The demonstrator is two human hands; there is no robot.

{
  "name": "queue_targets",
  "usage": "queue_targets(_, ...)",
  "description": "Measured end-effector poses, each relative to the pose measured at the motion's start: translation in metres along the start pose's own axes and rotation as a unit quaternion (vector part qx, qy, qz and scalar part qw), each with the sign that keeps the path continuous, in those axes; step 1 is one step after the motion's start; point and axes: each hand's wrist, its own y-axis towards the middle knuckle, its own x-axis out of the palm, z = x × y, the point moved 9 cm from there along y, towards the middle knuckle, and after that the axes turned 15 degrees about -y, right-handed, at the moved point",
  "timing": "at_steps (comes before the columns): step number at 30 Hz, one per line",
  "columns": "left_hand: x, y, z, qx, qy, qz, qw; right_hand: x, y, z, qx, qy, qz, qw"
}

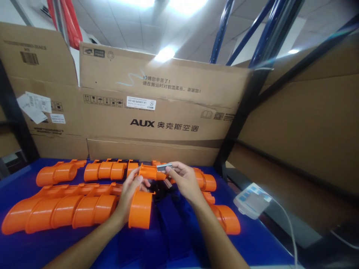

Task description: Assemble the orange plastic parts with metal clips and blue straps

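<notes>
In our left hand [130, 192] we hold a glossy orange plastic piece [147, 172], our thumb and fingers closed on its left end, raised over the middle of the bright blue table surface [95, 244]. With our right hand [185, 181] we pinch a thin flat grey strip [163, 167] between thumb and fingers, with no gap left around it; its free end points left, at the right side of the orange piece, though we cannot tell whether the two touch. Just below our left fingers we see a wide orange plastic cylinder [141, 211], and we cannot tell if it is joined to the piece we hold. To our left lie a long front row of curved orange plastic parts [66, 210] and a back row of similar orange parts [105, 170]. More orange parts [228, 219] lie to our right, partly hidden by our forearm. Near the table's right edge we have a white plastic box with light blue patches [251, 201], and we face a brown cardboard panel printed AUX [165, 82]
</notes>
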Motion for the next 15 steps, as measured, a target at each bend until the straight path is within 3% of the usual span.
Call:
queue_targets(7, 0.0094, -0.0065, 0.0092, 0.032, 0.038, -0.022, 0.999, 0.0027, -0.0014, 0.0013, 0.02, 0.024, 0.015, 0.999)
queue_targets(15, 0.0016, -0.0021, 0.0053, 0.027, 0.049, -0.007, 0.998, 0.0023, -0.0005, -0.0001, 0.012, 0.02, 0.018, 1.0)
